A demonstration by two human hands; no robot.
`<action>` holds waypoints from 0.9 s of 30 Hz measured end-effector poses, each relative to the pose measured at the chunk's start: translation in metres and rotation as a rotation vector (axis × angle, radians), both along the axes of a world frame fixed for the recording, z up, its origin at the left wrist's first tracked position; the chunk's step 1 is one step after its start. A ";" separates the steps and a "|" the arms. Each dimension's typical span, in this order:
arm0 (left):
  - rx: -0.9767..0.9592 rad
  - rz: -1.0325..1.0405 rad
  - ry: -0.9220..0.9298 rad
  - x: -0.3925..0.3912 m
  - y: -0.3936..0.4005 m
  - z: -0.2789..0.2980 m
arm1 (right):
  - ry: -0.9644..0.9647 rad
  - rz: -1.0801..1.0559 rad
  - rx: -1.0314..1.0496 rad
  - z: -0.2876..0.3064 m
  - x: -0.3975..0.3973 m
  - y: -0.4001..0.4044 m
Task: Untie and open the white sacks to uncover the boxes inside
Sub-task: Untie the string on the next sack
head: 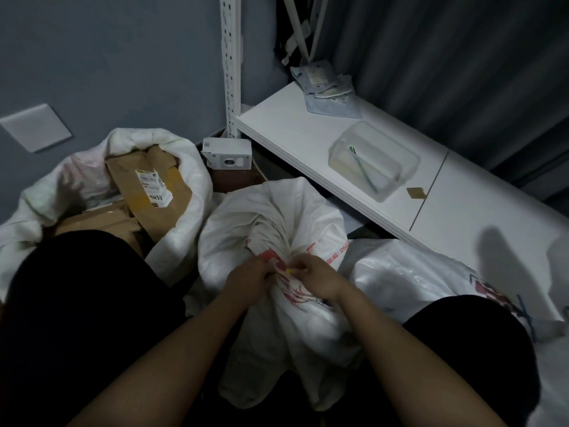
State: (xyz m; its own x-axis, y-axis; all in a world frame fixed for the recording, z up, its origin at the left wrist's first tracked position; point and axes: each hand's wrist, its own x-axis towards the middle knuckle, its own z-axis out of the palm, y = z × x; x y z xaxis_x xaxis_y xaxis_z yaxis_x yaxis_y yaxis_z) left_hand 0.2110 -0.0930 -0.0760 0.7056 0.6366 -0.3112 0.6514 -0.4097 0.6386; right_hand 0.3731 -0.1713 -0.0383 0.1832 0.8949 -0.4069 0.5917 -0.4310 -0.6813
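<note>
Head view, looking down: both hands meet at the gathered neck of the middle white sack (277,229), which stands near the centre between the person's knees. The left hand (246,280) and right hand (318,280) are curled in, their fingertips pinching the bunched fabric around a small yellow tie (288,271); whether the knot has loosened is too small to tell.

At far left, an opened sack (187,180) already shows brown cardboard boxes (154,192) with a shipping label. At near right lies a third sack (415,278), its mouth out of clear sight.

Judging from here, the tie could pull tighter if tugged on the wrong strand, and the dim light makes the knot hard to read. Yanking the neck sideways might tip the sack against the shelf edge.

To the right runs a low white shelf (308,140) carrying a clear plastic tub (397,167) with a thin stick inside, a small brown tag (416,192) just beside it, and folded packets (326,84) at the far end. A small white carton (228,154) sits on the floor by the shelf post, crowding the room for spreading the sack open.
</note>
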 end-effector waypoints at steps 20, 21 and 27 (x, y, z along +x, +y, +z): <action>0.187 0.061 -0.336 0.189 0.095 0.110 | 0.313 -0.993 0.714 0.100 0.192 0.042; 0.182 0.068 -0.341 0.200 0.104 0.108 | 0.301 -0.994 0.704 0.096 0.204 0.053; 0.118 0.140 -0.409 0.248 0.136 0.093 | 0.240 -0.968 0.628 0.069 0.265 0.111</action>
